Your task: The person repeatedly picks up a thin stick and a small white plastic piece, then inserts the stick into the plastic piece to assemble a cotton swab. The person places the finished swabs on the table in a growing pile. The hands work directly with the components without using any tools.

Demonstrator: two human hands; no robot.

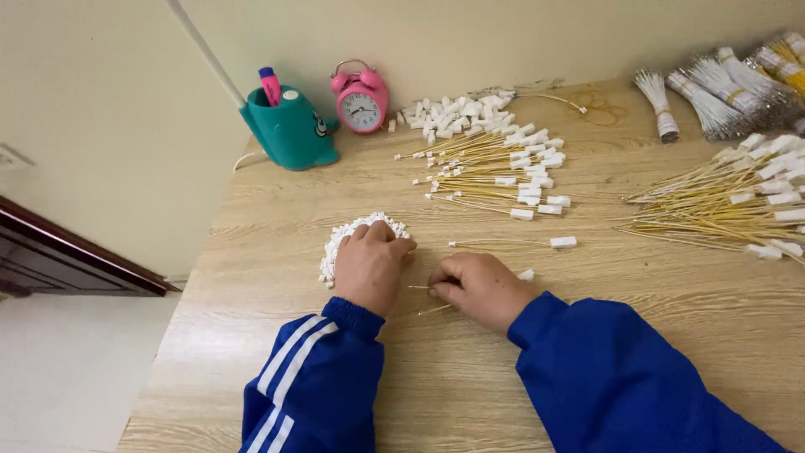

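Head view: both hands low on the pale wooden table (251, 352).
Left hand (369, 264): grip curled over a heap of small white plastic connectors (335, 243).
Right hand (478, 285): grip pinched shut on a thin yellow wire (419, 288).
Advice: hold the wire tip steady and level.

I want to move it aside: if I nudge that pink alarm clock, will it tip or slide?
The clock stands upright on small feet, so a high push would likely tip it. It looks light, so a low push probably slides it across the smooth wooden table.

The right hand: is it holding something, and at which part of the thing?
The right hand pinches a thin yellow wire near one end; the exact grip is hidden. The left hand rests on small white pieces.
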